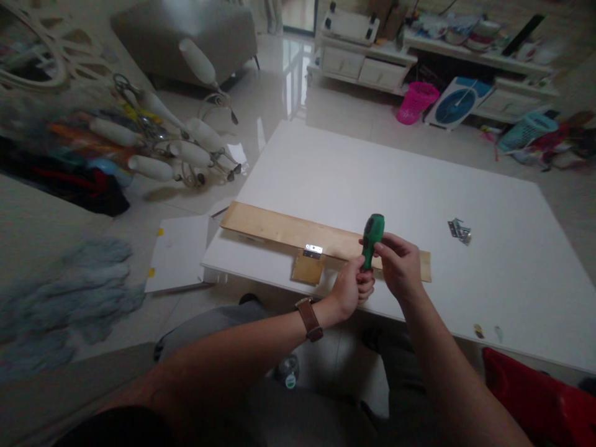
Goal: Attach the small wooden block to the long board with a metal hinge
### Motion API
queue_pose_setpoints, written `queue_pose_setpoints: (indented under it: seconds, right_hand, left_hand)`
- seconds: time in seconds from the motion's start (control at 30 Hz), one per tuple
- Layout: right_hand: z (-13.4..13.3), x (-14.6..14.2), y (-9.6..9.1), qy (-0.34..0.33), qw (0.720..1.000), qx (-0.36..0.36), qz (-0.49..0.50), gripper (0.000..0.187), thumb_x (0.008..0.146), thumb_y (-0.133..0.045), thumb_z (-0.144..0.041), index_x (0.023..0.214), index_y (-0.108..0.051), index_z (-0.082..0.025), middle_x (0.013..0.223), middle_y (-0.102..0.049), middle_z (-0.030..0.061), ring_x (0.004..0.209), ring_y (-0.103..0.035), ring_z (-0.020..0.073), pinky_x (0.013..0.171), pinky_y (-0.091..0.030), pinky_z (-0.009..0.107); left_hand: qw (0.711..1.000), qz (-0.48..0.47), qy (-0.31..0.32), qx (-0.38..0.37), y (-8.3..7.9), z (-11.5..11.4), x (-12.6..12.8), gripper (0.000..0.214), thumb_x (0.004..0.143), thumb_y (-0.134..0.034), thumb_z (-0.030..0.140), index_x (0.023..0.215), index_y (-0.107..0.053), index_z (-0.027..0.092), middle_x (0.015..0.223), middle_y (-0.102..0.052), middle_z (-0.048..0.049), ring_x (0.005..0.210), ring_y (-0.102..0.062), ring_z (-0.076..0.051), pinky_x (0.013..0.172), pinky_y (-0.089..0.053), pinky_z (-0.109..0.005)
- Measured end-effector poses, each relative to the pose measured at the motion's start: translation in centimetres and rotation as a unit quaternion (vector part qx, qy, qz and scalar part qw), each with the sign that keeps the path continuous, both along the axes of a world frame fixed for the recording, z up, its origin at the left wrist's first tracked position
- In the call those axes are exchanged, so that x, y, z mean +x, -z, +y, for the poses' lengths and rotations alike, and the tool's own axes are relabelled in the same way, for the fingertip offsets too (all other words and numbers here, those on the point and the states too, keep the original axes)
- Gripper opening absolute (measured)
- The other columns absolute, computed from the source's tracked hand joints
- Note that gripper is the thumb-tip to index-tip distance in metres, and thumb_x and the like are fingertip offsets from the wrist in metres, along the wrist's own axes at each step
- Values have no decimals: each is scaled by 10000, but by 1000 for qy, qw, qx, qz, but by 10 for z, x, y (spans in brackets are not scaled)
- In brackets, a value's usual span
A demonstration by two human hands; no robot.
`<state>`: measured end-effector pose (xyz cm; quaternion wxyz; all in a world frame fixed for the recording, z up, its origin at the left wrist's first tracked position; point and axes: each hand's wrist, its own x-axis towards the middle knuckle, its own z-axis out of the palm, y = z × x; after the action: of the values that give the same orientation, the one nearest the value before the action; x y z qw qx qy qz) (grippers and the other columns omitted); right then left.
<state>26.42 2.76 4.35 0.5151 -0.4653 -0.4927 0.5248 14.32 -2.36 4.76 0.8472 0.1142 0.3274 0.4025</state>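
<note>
A green screwdriver handle (374,231) rises between the left hand (348,289), closed around its lower end, and the right hand (401,264), pinching it slightly higher up.

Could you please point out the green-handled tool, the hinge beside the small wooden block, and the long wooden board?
Green-handled tool (374,230): head view, on the upper part of its handle.
Hinge (313,251): head view, near where its leaves meet.
Long wooden board (321,235): head view, on its wide face.

Pink basket (414,107) in front of a white cabinet (382,73), grey sofa (161,40) well apart
</note>
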Motion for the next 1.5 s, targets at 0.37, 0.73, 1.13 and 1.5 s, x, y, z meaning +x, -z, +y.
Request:
queue_pose_setpoints:
  seconds: [0.37, 0.73, 1.13, 1.5]
  right_hand:
    - [-1, 3, 1, -3, 1000, 3, -8, 238, 745, -899, -373, 934, -845, -237, 859, -843, 48, 699, -731, 184, 702, -594, 315]
    - [-1, 2, -2, -5, 1000, 0, -18, 240, 758, -878, -398, 922, -841, -227, 846, -839, 61, 697, -723, 199, 695, -585, 338]
    - [0, 0, -1, 8, 1000, 5, -27, 320, 680, -937, -396, 927, -825, -227, 808, -827, 45, 693, -730, 204, 666, -574, 328]
    - [-1, 5, 4, -1, 998, 18, -68, 310, 829, -823, -467, 1012, -834, -216, 879, -835, 65, 678, -614, 165, 637, -479, 302]
  left_hand:
    - [999, -39, 17, 28, 5, -1, -1, 530, 1009, -368, 551, 593, -252, 244, 440, -184, 90, 376, -103, -59, 373, -88, -185]
    - [999, -24, 18, 31, 3, -1, -1, 601, 987, -444, 657, 596, -242, 248, 433, -182, 94, 379, -104, -55, 374, -70, -189]
    - [999, -33, 19, 14, 6, -1, -1, 553, 1028, -374, 588, 610, -248, 248, 444, -183, 92, 384, -99, -61, 383, -79, -187]
    - [998, -45, 19, 27, 6, -1, -1, 556, 1014, -409, 610, 625, -252, 245, 454, -193, 93, 391, -105, -61, 381, -84, -184]
